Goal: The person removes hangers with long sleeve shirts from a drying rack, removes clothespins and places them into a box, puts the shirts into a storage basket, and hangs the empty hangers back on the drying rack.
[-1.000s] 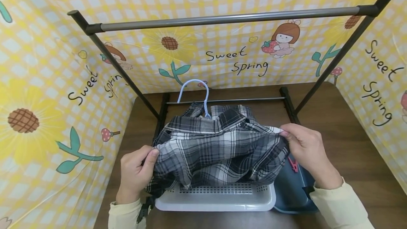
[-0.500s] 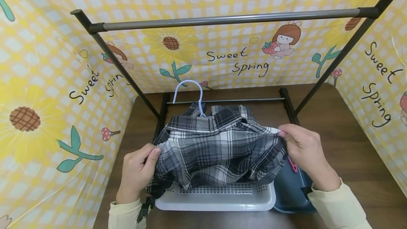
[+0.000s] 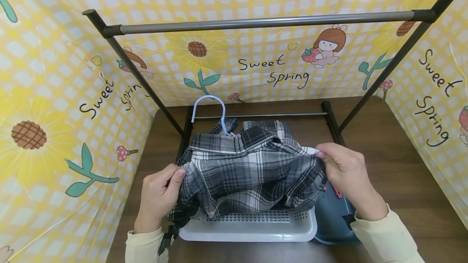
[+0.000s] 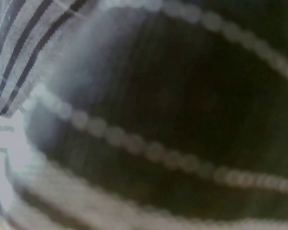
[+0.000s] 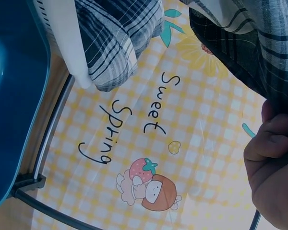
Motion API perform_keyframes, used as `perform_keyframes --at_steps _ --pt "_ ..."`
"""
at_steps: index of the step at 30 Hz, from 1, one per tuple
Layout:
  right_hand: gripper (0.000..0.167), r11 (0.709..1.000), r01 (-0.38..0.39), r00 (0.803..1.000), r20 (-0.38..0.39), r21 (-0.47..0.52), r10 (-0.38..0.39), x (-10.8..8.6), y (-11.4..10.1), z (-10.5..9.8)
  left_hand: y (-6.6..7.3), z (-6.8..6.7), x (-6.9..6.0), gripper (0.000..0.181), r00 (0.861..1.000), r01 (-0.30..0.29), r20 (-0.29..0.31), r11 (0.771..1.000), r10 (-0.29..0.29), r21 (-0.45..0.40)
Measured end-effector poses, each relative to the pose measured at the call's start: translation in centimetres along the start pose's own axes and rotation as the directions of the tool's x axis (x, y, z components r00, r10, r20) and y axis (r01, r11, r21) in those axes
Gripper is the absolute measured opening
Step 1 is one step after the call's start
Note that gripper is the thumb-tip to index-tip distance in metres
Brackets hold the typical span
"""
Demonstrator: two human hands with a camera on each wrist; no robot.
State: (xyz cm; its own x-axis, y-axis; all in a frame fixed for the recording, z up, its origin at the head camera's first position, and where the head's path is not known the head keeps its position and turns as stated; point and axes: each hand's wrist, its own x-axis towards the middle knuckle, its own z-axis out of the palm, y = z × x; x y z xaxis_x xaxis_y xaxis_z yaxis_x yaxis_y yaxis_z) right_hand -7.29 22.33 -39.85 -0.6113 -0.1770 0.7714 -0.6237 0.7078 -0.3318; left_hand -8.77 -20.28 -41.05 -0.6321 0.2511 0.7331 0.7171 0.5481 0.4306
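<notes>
A black, grey and white plaid shirt (image 3: 237,169) is stretched between both hands above a white perforated basket (image 3: 248,232). My left hand (image 3: 159,194) pinches the cloth at its left side between thumb and fingers. At the right, my right hand (image 3: 345,173) grips the shirt's edge; the right wrist view shows its curled fingers (image 5: 273,139) on the fabric. Out of the collar rises the hook of a light blue hanger (image 3: 210,97), leaning left; the rest of the hanger is hidden by the shirt. Blurred plaid cloth (image 4: 134,105) fills the left wrist view.
Behind the shirt stands a clothes rack with a grey top bar (image 3: 263,22) and dark posts. A dark blue bin (image 3: 332,222) with pink clothespins (image 3: 337,192) sits right of the basket. Yellow checked sheeting (image 3: 256,48) surrounds the brown table (image 3: 387,165).
The hanger hook has shifted left and tilted a little. My right hand has moved slightly left with the shirt's edge; my left hand has barely moved.
</notes>
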Motion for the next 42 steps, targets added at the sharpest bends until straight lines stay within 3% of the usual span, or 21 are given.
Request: perform_keyframes --at_steps 18,30,42 --pt "0.046 1.000 0.025 0.999 -0.028 0.009 -0.025 -0.1 -0.9 0.8 0.2 0.4 -0.2 0.042 1.000 -0.001 -0.001 1.000 0.001 0.006" --pt "0.045 0.999 0.037 0.999 0.001 0.030 -0.037 0.0 -1.4 1.2 0.5 0.5 -0.1 0.043 1.000 0.010 -0.004 1.000 -0.010 0.005" --pt "0.042 0.996 0.066 0.997 0.023 0.066 -0.067 0.0 -2.2 1.9 1.3 1.2 0.7 0.048 0.997 -0.037 -0.064 0.998 0.034 -0.045"
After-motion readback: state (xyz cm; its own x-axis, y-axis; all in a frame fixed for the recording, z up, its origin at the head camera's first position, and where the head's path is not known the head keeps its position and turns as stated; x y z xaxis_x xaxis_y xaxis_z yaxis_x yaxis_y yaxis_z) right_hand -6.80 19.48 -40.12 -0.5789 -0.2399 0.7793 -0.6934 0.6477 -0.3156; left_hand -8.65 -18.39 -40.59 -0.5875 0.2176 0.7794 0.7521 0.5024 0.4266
